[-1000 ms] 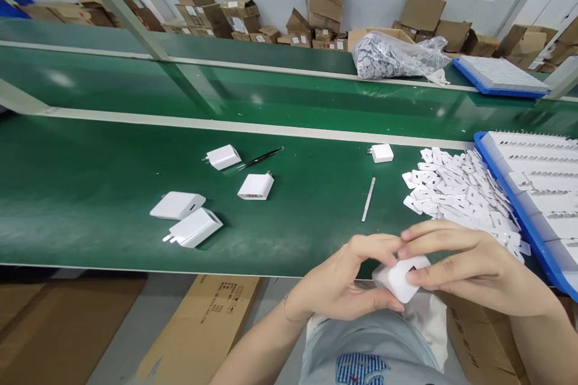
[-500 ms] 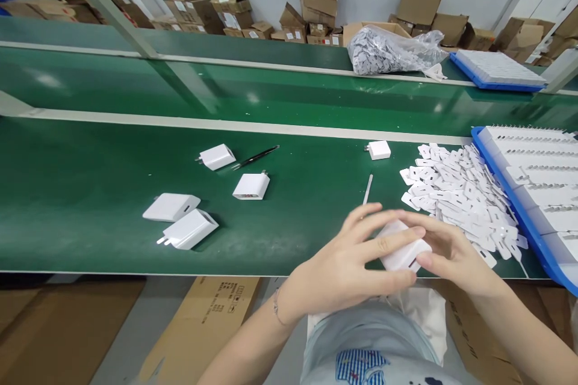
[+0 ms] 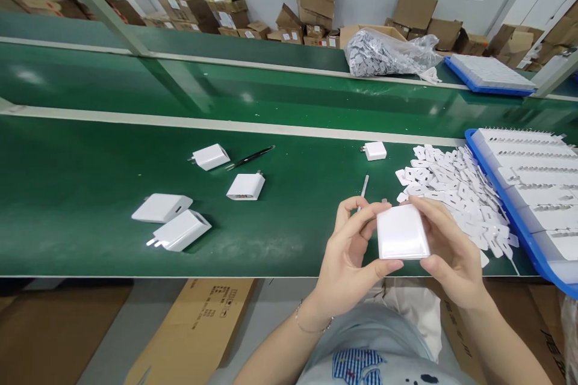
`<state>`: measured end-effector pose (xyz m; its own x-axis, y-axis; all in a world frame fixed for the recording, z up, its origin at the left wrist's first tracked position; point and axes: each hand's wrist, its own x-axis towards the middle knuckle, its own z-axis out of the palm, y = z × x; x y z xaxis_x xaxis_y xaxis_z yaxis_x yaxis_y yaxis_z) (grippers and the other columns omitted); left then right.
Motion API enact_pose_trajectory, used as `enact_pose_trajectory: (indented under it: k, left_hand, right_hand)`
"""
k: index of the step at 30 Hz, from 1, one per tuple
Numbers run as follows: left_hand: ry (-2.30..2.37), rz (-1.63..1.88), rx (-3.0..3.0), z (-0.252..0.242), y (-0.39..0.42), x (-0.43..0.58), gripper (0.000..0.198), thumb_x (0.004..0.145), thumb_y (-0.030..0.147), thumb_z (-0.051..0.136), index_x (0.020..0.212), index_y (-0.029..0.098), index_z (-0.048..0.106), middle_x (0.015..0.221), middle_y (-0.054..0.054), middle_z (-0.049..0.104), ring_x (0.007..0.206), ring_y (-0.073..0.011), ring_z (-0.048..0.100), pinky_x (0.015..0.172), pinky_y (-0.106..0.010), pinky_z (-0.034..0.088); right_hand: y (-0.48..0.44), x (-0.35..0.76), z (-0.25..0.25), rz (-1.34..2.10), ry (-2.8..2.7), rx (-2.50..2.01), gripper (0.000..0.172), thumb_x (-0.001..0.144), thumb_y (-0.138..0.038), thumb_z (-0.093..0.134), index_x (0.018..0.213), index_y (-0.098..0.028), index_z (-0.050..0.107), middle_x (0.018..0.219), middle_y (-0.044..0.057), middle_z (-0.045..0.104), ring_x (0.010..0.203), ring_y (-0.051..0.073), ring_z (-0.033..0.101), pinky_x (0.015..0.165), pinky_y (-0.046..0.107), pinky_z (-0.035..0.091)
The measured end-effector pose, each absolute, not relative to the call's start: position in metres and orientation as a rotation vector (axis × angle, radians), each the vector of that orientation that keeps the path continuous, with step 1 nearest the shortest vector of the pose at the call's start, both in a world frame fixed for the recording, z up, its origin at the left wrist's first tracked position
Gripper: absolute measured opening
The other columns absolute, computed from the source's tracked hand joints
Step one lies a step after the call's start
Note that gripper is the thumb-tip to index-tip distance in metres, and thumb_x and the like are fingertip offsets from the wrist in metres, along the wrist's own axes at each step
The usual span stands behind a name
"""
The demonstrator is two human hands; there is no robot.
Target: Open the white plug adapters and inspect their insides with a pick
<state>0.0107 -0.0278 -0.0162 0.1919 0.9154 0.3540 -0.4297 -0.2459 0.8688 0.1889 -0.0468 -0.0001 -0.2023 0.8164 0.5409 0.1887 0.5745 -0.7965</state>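
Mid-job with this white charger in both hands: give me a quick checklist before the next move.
1. Charger gripped by left hand and right hand: ok.
2. Its broad face turned towards the camera: ok.
3. Prongs straight: cannot tell, mostly hidden.
4. Face free of marks: cannot tell, glare on it.
5. Pile of white tabs lying just beyond the right hand: ok.

White charger (image 3: 401, 232) between left hand (image 3: 347, 255) and right hand (image 3: 454, 252) is glossy smooth plastic with glare on its face; belt (image 3: 90, 180) under them smooth green, faint sheen; tray (image 3: 557, 277) rightward blue plastic; boxes (image 3: 316, 6) far beyond matt brown cardboard; bag (image 3: 388, 54) there clear crinkled film.
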Motion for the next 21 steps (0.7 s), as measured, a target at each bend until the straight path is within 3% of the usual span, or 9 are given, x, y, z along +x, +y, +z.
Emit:
enact_pose_trajectory:
  k: [5, 8, 10, 13, 15, 18, 21]
  left_hand:
    - [0.536, 1.371, 1.241, -0.01, -0.032, 0.012, 0.052, 0.073, 0.038, 0.09, 0.122, 0.03, 0.073, 0.108, -0.005, 0.046, 0.107, -0.0243, 0.063, 0.096, -0.04, 0.062]
    - [0.557, 1.364, 1.215, -0.01, -0.03, 0.015, 0.052, 0.073, 0.039, 0.09, 0.121, 0.029, 0.074, 0.105, -0.004, 0.049, 0.105, -0.0239, 0.063, 0.095, -0.039, 0.061]
    - [0.574, 1.332, 1.134, -0.012, -0.027, 0.017, 0.051, 0.071, 0.04, 0.091, 0.119, 0.03, 0.076, 0.104, -0.004, 0.052, 0.103, -0.023, 0.064, 0.092, -0.036, 0.061]
    - [0.562, 1.207, 0.968, -0.019, -0.022, 0.022, 0.05, 0.066, 0.045, 0.092, 0.111, 0.026, 0.08, 0.104, -0.006, 0.059, 0.097, -0.022, 0.066, 0.082, -0.029, 0.06]
    - [0.548, 1.077, 0.897, -0.022, -0.019, 0.03, 0.051, 0.062, 0.047, 0.094, 0.105, 0.023, 0.082, 0.105, -0.008, 0.063, 0.094, -0.0219, 0.067, 0.077, -0.026, 0.058]
    - [0.525, 0.865, 0.808, -0.021, -0.019, 0.049, 0.051, 0.065, 0.047, 0.092, 0.106, 0.02, 0.082, 0.109, -0.011, 0.07, 0.099, -0.0254, 0.068, 0.083, -0.028, 0.057]
    - [0.504, 0.7, 0.704, -0.013, -0.025, 0.07, 0.051, 0.066, 0.049, 0.091, 0.107, 0.019, 0.082, 0.108, -0.013, 0.075, 0.106, -0.0298, 0.069, 0.093, -0.035, 0.056]
  right_hand:
    - [-0.048, 0.175, 0.001, 0.336, -1.79, -0.736, 0.038, 0.104, -0.03, 0.044, 0.137, -0.028, 0.063, 0.124, 0.012, 0.054, 0.111, 0.029, 0.058, 0.082, 0.043, 0.053]
    - [-0.047, 0.175, 0.002, 0.367, -1.767, -0.763, 0.031, 0.104, -0.027, 0.043, 0.124, -0.029, 0.066, 0.121, 0.01, 0.053, 0.111, 0.028, 0.057, 0.083, 0.041, 0.052]
    - [-0.048, 0.184, 0.003, 0.475, -1.796, -0.85, 0.03, 0.105, -0.03, 0.045, 0.128, -0.033, 0.065, 0.123, 0.009, 0.055, 0.115, 0.027, 0.057, 0.09, 0.041, 0.052]
    - [-0.054, 0.206, 0.0, 0.507, -1.832, -1.032, 0.048, 0.099, -0.047, 0.059, 0.146, -0.035, 0.053, 0.134, 0.01, 0.055, 0.127, 0.028, 0.054, 0.104, 0.043, 0.05]
    - [-0.062, 0.219, -0.004, 0.451, -1.835, -1.095, 0.061, 0.095, -0.047, 0.068, 0.151, -0.036, 0.047, 0.144, 0.01, 0.052, 0.135, 0.029, 0.051, 0.111, 0.043, 0.047]
    - [-0.073, 0.23, -0.011, 0.481, -1.744, -1.056, 0.052, 0.098, -0.028, 0.064, 0.147, -0.041, 0.051, 0.138, 0.005, 0.063, 0.131, 0.023, 0.058, 0.109, 0.039, 0.049]
    - [-0.084, 0.239, -0.015, 0.567, -1.573, -1.061, 0.047, 0.098, -0.028, 0.065, 0.142, -0.044, 0.056, 0.125, 0.001, 0.072, 0.119, 0.021, 0.065, 0.103, 0.036, 0.054]
